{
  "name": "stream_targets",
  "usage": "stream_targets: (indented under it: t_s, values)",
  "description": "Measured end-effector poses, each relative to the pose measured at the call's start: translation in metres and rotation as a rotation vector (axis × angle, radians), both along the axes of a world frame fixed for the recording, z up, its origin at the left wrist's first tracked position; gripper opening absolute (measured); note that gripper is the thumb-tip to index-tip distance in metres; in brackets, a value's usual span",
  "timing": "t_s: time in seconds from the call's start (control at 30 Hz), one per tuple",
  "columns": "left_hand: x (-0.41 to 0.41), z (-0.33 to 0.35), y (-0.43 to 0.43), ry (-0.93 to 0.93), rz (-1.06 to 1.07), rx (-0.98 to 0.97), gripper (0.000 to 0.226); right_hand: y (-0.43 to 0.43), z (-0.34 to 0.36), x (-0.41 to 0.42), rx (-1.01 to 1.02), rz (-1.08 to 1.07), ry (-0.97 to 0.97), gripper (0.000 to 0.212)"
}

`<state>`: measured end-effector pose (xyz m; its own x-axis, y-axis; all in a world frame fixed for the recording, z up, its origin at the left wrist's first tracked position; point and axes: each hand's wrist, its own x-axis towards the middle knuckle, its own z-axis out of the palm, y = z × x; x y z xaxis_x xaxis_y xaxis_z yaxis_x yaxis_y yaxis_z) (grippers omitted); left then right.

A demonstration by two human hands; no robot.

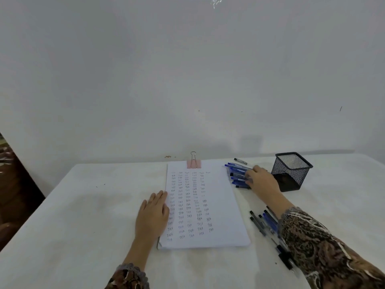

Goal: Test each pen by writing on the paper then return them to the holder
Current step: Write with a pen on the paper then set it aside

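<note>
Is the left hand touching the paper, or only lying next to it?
Touching. The head view shows the left hand lying flat, its fingertips and the side of its palm overlapping the left edge of the paper, with no gap visible.

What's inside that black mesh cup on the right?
Nothing sticks up out of the mesh holder, and its far inner wall shows bare. The dark bottom is hidden by the near wall. The blue pens lie outside it, touched by the right hand.
</note>
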<state>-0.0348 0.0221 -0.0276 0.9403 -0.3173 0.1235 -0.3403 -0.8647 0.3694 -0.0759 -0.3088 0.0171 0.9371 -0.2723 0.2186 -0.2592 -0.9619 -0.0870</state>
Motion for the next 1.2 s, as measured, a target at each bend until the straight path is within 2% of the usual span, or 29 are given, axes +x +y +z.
stream_targets:
  t_s: [0.23,0.37,0.53,0.6,0.67,0.7,0.73,0.8,0.87,0.93,0.97,1.07,1.2]
  values:
    - [0.002,-0.002,0.001,-0.001,0.0,0.018,0.055,-0.005,0.007,0.006,-0.188,0.088,0.082,0.024]
    - [0.003,-0.002,0.0,-0.001,-0.003,0.011,0.048,-0.007,0.002,0.001,-0.138,0.124,0.038,0.023]
    - [0.004,-0.003,0.001,-0.007,-0.006,0.001,0.048,-0.006,0.005,0.007,-0.092,0.072,0.13,0.025]
    - [0.003,-0.003,0.001,-0.006,-0.007,-0.007,0.048,-0.009,0.007,0.009,-0.131,0.077,0.173,0.023]
    - [0.003,-0.003,0.001,-0.013,-0.006,-0.008,0.048,-0.008,0.012,0.009,-0.1,0.065,0.126,0.019]
    - [0.003,-0.004,0.001,-0.019,-0.007,-0.002,0.049,-0.004,0.017,0.009,0.046,0.064,0.043,0.016]
    - [0.003,-0.004,0.001,-0.021,-0.008,0.001,0.05,0.001,0.024,0.008,0.279,0.071,-0.066,0.013]
    - [0.004,-0.005,0.0,-0.017,-0.008,-0.004,0.049,0.014,0.039,0.008,0.844,0.096,-0.284,0.012]
    - [0.004,-0.005,0.0,-0.014,-0.004,-0.007,0.048,0.033,0.051,0.009,1.434,0.113,-0.43,0.031]
    - [0.005,-0.005,0.0,-0.017,0.0,0.008,0.049,0.048,0.056,0.012,1.864,0.117,-0.515,0.056]
    - [0.005,-0.005,0.0,-0.017,0.004,0.014,0.054,0.053,0.054,0.014,2.006,0.121,-0.566,0.059]
    - [0.004,-0.008,0.001,-0.033,0.008,-0.008,0.087,0.066,0.042,0.019,2.272,0.118,-0.738,0.044]
    - [0.005,-0.008,0.0,-0.038,0.012,-0.008,0.093,0.071,0.032,0.024,2.407,0.168,-0.815,0.056]
